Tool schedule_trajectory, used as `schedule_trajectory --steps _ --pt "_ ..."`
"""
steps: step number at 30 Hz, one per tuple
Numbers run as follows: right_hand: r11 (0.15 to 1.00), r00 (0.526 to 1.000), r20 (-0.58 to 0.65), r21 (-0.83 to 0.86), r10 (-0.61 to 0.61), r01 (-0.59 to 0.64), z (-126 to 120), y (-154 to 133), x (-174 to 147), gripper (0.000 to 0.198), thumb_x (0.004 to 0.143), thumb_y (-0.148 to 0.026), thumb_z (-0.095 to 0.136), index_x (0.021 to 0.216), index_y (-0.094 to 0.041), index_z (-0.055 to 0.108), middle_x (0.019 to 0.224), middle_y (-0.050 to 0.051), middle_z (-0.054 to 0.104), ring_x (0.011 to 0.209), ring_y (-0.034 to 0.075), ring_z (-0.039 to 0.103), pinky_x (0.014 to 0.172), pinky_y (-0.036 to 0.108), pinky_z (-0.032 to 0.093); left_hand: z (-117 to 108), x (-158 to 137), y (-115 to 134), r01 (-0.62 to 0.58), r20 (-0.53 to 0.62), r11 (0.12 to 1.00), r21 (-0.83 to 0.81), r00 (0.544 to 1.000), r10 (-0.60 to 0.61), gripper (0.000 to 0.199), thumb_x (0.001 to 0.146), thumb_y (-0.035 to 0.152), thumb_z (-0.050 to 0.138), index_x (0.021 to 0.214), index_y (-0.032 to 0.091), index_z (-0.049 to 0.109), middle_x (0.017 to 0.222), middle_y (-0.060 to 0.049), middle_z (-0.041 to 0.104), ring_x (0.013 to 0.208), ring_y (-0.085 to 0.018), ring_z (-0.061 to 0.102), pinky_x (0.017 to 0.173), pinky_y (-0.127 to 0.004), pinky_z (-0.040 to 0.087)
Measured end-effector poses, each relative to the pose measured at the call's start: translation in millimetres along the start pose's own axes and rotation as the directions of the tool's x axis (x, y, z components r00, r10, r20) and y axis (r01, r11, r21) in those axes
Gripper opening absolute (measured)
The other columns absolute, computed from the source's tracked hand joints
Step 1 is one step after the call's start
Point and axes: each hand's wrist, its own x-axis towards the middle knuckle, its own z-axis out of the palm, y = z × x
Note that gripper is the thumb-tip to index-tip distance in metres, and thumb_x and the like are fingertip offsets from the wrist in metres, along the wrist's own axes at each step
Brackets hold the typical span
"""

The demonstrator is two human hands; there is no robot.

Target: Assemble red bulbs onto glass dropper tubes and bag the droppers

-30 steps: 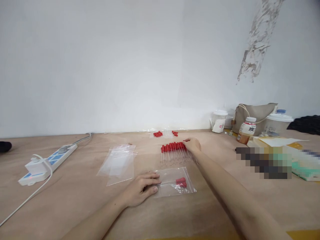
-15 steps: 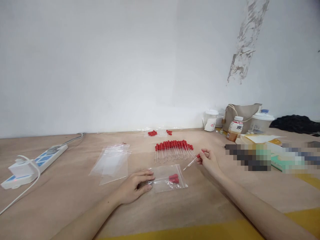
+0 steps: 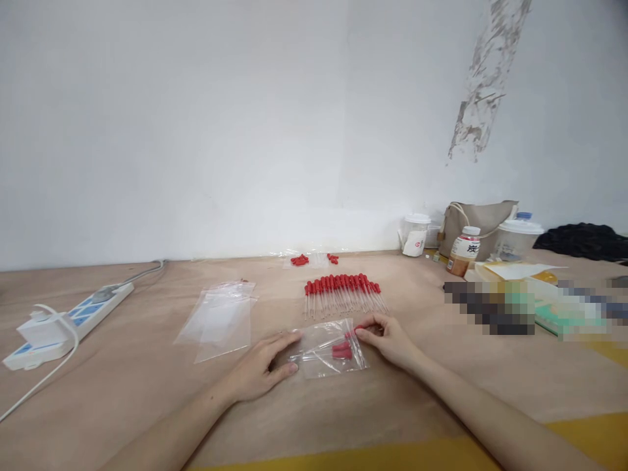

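Note:
A clear zip bag (image 3: pixel 318 367) lies flat in front of me, with droppers with red rubber bulbs (image 3: pixel 342 351) inside it. My left hand (image 3: pixel 262 365) rests on the table at the bag's left end, thumb and fingers apart, fingertips at its edge. At the bag's right end, my right hand (image 3: pixel 387 339) pinches a dropper (image 3: pixel 350 334) by its red bulb. That dropper's thin clear tube points left into the bag. Just beyond, a row of droppers (image 3: pixel 343 288) lies side by side, bulbs toward the wall.
Flat clear bags (image 3: pixel 220 320) are stacked at left. Loose red bulbs (image 3: pixel 299 260) lie on plastic near the wall. A power strip (image 3: pixel 93 307) with a white cable sits far left. Lidded cup (image 3: pixel 415 235), drink bottle (image 3: pixel 464 252) and grey bag (image 3: pixel 483 226) stand at back right.
My right hand has moved left and toward me, bringing the dropper from beside the row into the bag's right end. My left hand stays in place.

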Motion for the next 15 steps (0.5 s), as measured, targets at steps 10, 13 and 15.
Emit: schedule_trajectory --steps 10,13,15 --pt "0.752 0.9 0.21 -0.495 -0.382 0.435 5.7 5.6 2.7 0.02 0.075 -0.024 0.049 0.085 -0.024 0.066 0.091 0.005 0.059 0.087 0.018 0.051 0.079 0.033 0.038 1.2 1.6 -1.3 -0.02 -0.008 1.0 -0.011 1.0 0.019 0.044 0.083 0.037 0.047 0.125 0.027 0.04 0.125 -0.003 0.046 0.114 -0.022 0.041 0.096 -0.04 0.033" --pt "0.78 0.936 0.052 -0.538 -0.348 0.32 -12.4 2.5 23.3 0.019 0.074 -0.026 0.049 0.081 -0.019 0.065 0.084 0.005 0.061 0.08 0.017 0.054 0.074 0.03 0.04 1.1 1.8 -1.7 -0.029 -0.006 0.999 -0.013 1.0 0.029 0.039 0.082 0.036 0.048 0.12 0.027 0.046 0.122 -0.003 0.05 0.113 -0.022 0.041 0.097 -0.039 0.032" --pt "0.783 0.954 -0.116 -0.602 -0.278 0.155 -26.5 0.9 46.4 0.017 0.07 -0.025 0.05 0.076 -0.017 0.064 0.074 0.004 0.063 0.068 0.015 0.055 0.064 0.026 0.041 1.1 2.1 -1.4 -0.043 -0.007 0.999 -0.03 0.999 0.043 0.035 0.082 0.035 0.049 0.116 0.026 0.049 0.12 -0.003 0.051 0.113 -0.021 0.042 0.096 -0.038 0.033"
